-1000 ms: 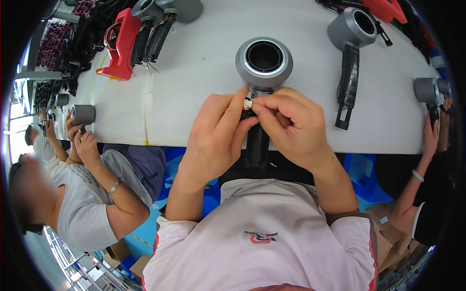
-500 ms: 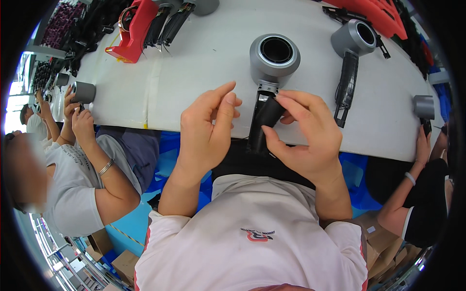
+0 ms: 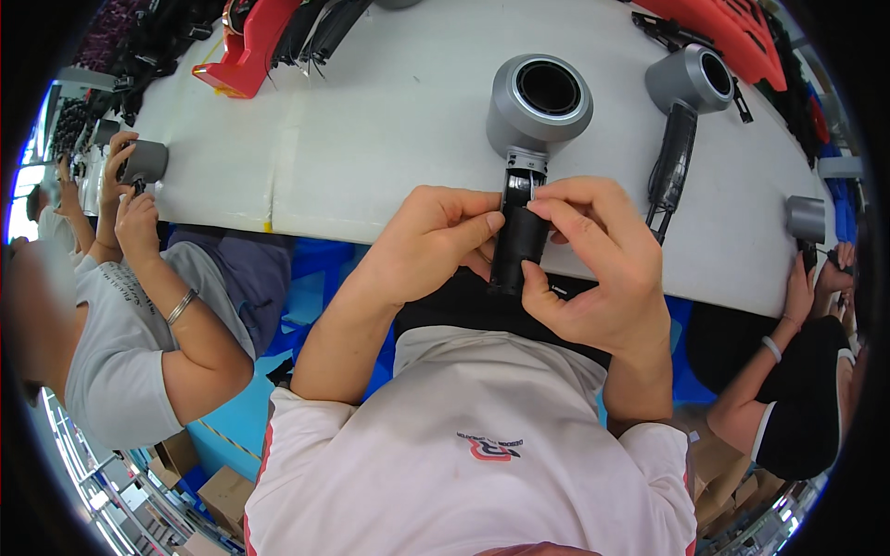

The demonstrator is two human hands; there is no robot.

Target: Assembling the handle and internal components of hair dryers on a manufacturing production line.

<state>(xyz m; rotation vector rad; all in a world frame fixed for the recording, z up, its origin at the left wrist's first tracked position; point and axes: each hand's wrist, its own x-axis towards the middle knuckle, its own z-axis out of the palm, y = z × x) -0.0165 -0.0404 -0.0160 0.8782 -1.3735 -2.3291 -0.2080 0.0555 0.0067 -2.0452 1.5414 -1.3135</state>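
Note:
A grey hair dryer (image 3: pixel 508 116) lies on the table in front of me, its round head away from me and its black handle pointing toward me. A black curved cover (image 3: pixel 521 238) lies in line along the handle; whether it is seated I cannot tell. My left hand (image 3: pixel 431 236) pinches the handle's left side, thumb and forefinger at its edge. From the right, my right hand (image 3: pixel 612 264) holds the cover, fingertips at its upper end and thumb lower down. Above the cover, the handle's inside shows some small light-coloured parts.
Another grey hair dryer (image 3: pixel 681 83) lies to the right. A red tape dispenser (image 3: pixel 250 56) stands at the far left beside black handle parts (image 3: pixel 320 32). A red rack (image 3: pixel 728 32) is at the far right. Co-workers sit on both sides, each handling a grey hair dryer.
The cover has turned from a slant to lie straight along the handle. My left hand has moved right and closed on the handle's side. The view has shifted slightly.

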